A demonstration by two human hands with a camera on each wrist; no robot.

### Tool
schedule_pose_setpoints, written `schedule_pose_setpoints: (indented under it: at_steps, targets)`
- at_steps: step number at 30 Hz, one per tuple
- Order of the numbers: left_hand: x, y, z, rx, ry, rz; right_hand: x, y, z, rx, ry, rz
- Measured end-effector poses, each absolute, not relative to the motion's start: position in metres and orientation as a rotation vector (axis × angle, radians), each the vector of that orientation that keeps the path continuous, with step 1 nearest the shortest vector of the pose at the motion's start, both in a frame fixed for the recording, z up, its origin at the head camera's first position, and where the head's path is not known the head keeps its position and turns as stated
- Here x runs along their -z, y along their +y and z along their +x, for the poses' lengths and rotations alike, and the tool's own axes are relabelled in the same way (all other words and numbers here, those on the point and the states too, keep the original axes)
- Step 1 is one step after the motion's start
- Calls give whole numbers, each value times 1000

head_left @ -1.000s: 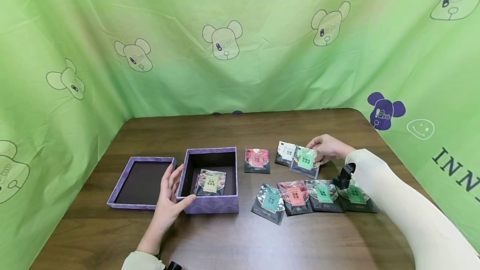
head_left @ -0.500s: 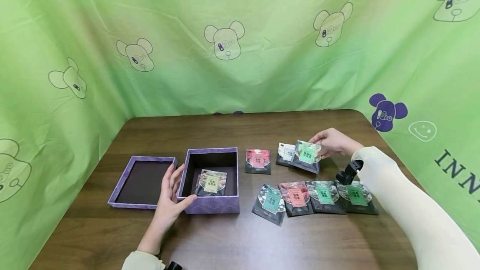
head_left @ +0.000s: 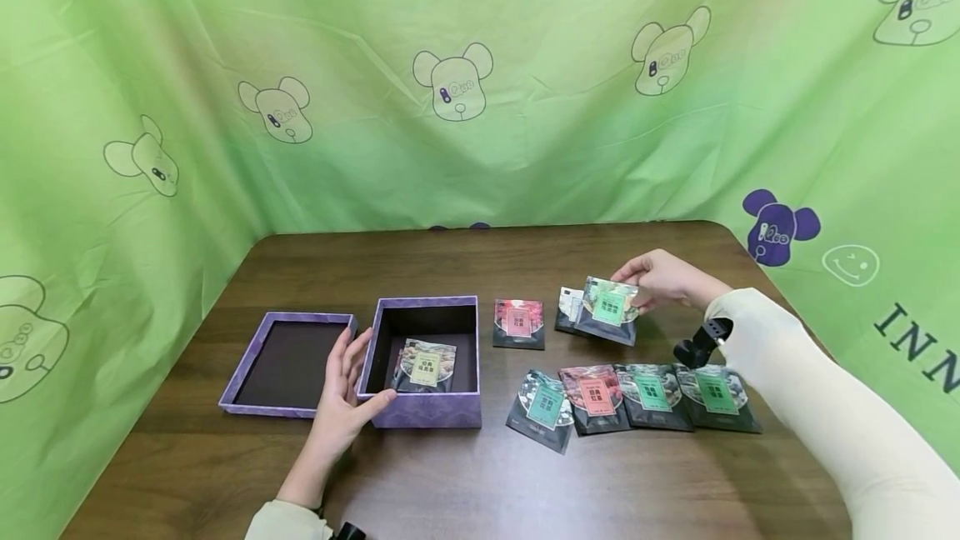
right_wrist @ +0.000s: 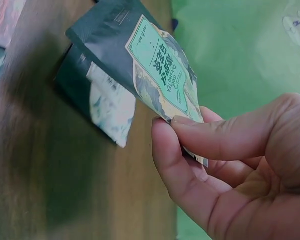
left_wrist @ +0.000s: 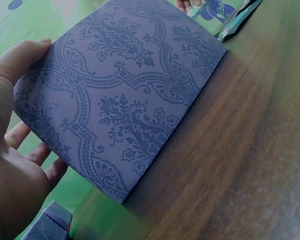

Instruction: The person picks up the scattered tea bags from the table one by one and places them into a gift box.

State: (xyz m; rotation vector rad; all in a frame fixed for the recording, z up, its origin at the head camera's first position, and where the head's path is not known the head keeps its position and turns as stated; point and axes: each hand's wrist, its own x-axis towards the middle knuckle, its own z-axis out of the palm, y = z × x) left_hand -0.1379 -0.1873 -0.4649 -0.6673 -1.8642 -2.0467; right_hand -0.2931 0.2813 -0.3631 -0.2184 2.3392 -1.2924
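Note:
My right hand (head_left: 663,277) pinches a dark tea sachet (head_left: 609,311) with a light green label by its edge, thumb against fingers. The right wrist view shows "oolong tea" printed on this sachet (right_wrist: 160,65), tilted above the table. Partly hidden beneath it lies a white-labelled sachet (head_left: 567,305). My left hand (head_left: 343,397) holds the near left corner of a purple patterned box (head_left: 427,415), its thumb at the front rim and fingers along the left side. Inside the box is a sachet with a yellow-green label (head_left: 425,367), overlapping another at its left.
Left of the box lies its purple-rimmed lid (head_left: 288,367), inside up. A pink-labelled sachet (head_left: 518,323) rests right of the box. Nearer me, several sachets (head_left: 596,400) form an overlapping row. A green curtain (head_left: 480,148) hangs behind the wooden table (head_left: 465,490).
The right hand has lifted the light green sachet from the table and shifted it slightly left, over the white-labelled one. The left hand stays at the box.

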Motion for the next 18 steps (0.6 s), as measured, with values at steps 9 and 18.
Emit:
schedule_pose_setpoints:
  at_steps: [9, 18]
  targets:
    - [465, -187, -139, 2047, -1844, -708, 343, 265, -293, 1275, 2339, -273]
    - [464, -187, -139, 2048, -1831, -720, 325, 246, -292, 1263, 2350, -352]
